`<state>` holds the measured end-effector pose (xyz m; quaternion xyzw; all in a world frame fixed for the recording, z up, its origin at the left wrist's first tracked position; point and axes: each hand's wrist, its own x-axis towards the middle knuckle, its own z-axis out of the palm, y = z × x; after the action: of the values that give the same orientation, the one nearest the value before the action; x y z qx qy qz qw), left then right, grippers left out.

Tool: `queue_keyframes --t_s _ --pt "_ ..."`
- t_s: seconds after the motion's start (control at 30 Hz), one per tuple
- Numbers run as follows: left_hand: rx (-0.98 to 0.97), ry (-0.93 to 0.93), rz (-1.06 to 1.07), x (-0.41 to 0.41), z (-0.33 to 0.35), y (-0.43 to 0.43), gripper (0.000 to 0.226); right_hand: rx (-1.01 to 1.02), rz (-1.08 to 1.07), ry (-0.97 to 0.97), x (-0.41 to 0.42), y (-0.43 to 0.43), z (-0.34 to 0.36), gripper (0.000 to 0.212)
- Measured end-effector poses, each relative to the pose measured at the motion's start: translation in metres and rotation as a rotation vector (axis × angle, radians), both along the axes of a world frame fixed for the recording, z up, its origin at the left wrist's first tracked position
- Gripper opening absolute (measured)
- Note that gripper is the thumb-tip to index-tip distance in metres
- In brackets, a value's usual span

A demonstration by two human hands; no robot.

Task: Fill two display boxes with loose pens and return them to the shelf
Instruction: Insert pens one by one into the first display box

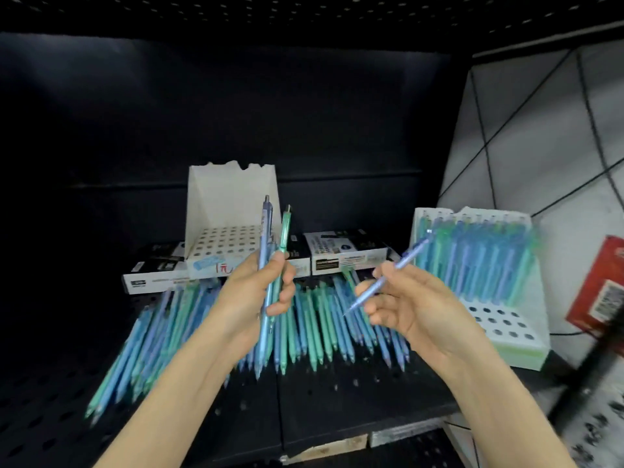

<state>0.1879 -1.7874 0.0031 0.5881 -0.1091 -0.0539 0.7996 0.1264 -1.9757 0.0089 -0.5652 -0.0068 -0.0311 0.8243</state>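
Nearest thing is the front lip of the shelf (337, 400), lower middle of the frame. The loose pens (317, 319) are fanned out with their tips pointing at that lip, and the ones at lower left sit close to it. They look like smooth round barrels, so I'd guess a nudge from a forearm could roll a few off the front.

Just above the pile, the left hand (256, 292) has its grip clamped on a small bundle of pens (268, 231), held upright. The bundle looks loosely stacked, so one could slip down while attention is on the other side. The right hand (415, 309) has its grip pinched on a single pen (413, 253), held slanted with its tip down-left.

Further back, the fuller box (506, 322) at the right is packed in its rear rows, with open holes only at the front. Going in at that slant could knock the neighbouring pens or miss the hole, and the blur there makes the rows hard to read. The empty box (219, 197) at centre sits up on some cartons (341, 251), so a hard push might tip it.

Room-wise, there's plenty of open space above the pile. The right side is tighter, with a red pack (601, 288) and the white side panel (526, 130) near the fuller box.
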Motion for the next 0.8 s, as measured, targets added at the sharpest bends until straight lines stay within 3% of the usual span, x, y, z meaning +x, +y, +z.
queue_keyframes --t_s 0.13,0.27,0.43,0.63,0.8 --pt "-0.055 0.061 -0.085 0.002 0.000 -0.038 0.009 -0.228 -0.366 -0.115 -0.021 -0.038 0.005 0.028" --pt "-0.042 0.075 -0.123 0.001 0.000 -0.072 0.009 -0.564 -0.594 -0.121 -0.022 -0.072 0.004 0.020" --pt "-0.030 0.089 -0.148 0.001 -0.004 -0.089 0.010 -0.668 -0.632 -0.148 -0.003 -0.084 -0.005 0.010" --pt "0.059 0.042 -0.167 -0.003 -0.012 -0.087 0.013 -0.823 -0.595 -0.126 0.009 -0.077 -0.008 0.017" --pt "0.060 0.065 -0.178 -0.003 -0.014 -0.083 0.025 -1.027 -0.540 -0.093 0.017 -0.071 -0.012 0.007"
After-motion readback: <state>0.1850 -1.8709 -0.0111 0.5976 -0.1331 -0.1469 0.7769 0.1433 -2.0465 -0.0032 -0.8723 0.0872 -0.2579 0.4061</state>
